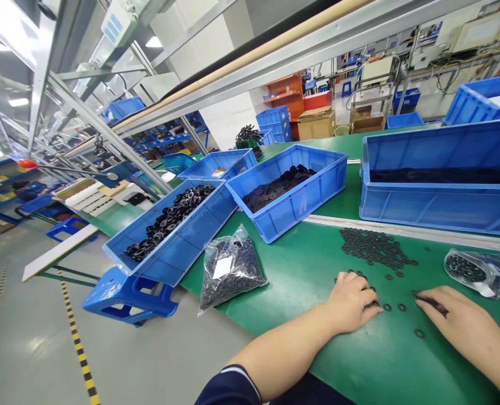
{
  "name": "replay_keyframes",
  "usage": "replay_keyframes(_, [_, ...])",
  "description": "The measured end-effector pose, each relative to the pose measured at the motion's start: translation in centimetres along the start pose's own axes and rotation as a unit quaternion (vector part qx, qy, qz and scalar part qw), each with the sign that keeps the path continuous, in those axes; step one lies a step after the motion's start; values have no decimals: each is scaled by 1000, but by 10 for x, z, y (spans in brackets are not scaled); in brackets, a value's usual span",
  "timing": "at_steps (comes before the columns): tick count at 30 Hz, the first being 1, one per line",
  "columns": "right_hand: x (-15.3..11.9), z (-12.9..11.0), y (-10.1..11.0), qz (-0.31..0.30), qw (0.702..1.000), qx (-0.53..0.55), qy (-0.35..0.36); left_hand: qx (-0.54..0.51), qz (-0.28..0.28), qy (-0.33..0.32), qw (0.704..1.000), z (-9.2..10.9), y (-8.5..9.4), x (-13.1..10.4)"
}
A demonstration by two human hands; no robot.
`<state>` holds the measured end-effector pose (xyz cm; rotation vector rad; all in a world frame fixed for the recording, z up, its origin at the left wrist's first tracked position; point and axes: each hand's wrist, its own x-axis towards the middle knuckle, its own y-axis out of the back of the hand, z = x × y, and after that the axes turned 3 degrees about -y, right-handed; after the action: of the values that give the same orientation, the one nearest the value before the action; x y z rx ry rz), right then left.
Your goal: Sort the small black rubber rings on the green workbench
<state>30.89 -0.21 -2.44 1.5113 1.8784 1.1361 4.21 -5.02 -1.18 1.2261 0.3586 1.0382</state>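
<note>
Small black rings (374,247) lie in a flat pile on the green tabletop (292,298). My left hand (353,304) rests just in front of this pile with its fingers curled down; a dark ring shows between thumb and fingers, and more rings peek out past the knuckles. To the right, my right hand (456,315) is bent low over the table, fingers and thumb drawn together. A dark bit shows at its fingertips, but the inside of the hand is in shadow. Between and below the hands, several loose rings (419,333) lie flat.
A clear bag of black parts (231,270) sits at the table's left edge, another bag (486,275) at the right. Blue bins (304,199) with dark parts stand behind, including a long bin (436,205). A blue stool (127,295) stands on the floor.
</note>
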Motion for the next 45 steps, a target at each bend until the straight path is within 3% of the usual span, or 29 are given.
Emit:
replay_keyframes(8, [2, 1, 4, 8, 1000, -17, 1, 29, -16, -17, 999, 1, 5, 2])
replay_keyframes(11, [0, -11, 16, 24, 999, -37, 2, 16, -6, 21, 1000, 2, 9, 3])
replay_keyframes(16, [4, -25, 28, 3, 998, -56, -40, -34, 61, 85, 994, -9, 8, 6])
replay_keyframes(20, [2, -25, 31, -9, 997, -38, -71, -47, 78, 90, 992, -14, 14, 2])
replay_keyframes(24, [1, -25, 34, -17, 996, -20, -88, -71, 51, 72, 994, -18, 25, -6])
replay_keyframes(29, [2, -25, 36, -29, 996, -12, -83, -72, 17, 35, 997, -24, 25, -9])
replay_keyframes(33, [2, -27, 36, -34, 996, -25, -83, -71, 24, 19, 997, -23, 25, -7])
replay_keyframes(45, [1, -36, 34, -52, 996, -24, -74, -23, 72, 76, 994, -31, 21, -4])
